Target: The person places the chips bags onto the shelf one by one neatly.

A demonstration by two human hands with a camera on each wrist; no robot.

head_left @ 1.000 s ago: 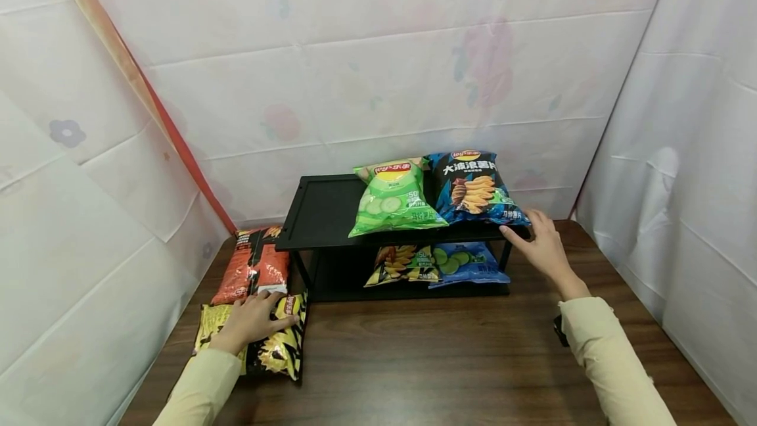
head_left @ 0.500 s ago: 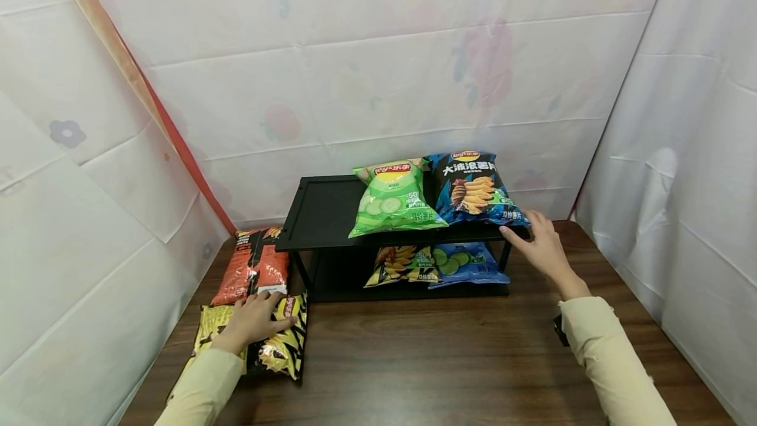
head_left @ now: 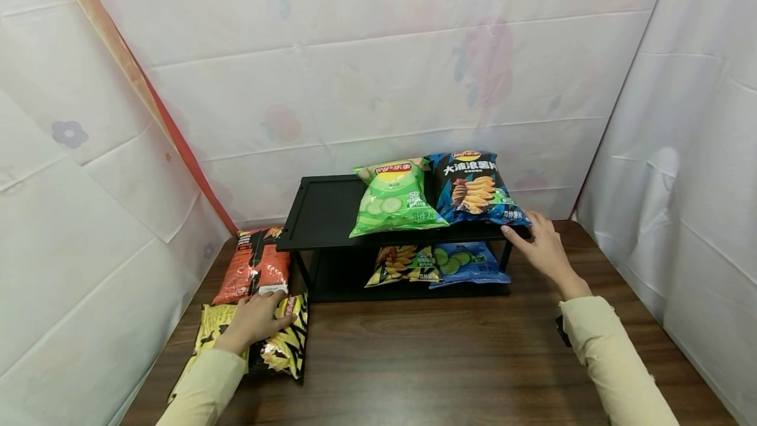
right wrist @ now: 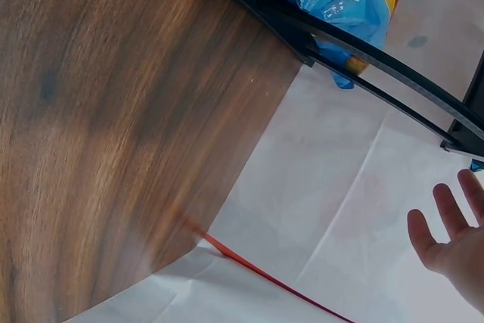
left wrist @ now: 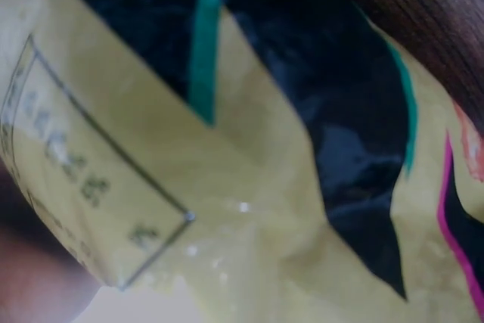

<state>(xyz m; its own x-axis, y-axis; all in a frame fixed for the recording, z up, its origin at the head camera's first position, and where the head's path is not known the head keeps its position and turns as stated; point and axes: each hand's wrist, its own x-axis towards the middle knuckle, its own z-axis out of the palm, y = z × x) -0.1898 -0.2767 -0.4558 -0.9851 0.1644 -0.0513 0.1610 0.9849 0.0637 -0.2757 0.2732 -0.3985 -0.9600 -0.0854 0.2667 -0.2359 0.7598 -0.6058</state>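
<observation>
My left hand rests on a yellow-and-black chip bag at the table's left, its thumb stretched toward the right. That bag fills the left wrist view, with only a blurred bit of skin at the lower left. On the right, my right hand is at the front right corner of a black two-tier rack, by the lower corner of a dark blue chip bag. Loosely extended fingers show in the right wrist view, with nothing held. Whether they touch the bag or rack is unclear.
A green chip bag lies beside the dark blue one on the top tier. Below sit a black-and-yellow bag and a light blue bag. A red bag lies left of the rack on the wooden table. White curtains surround it.
</observation>
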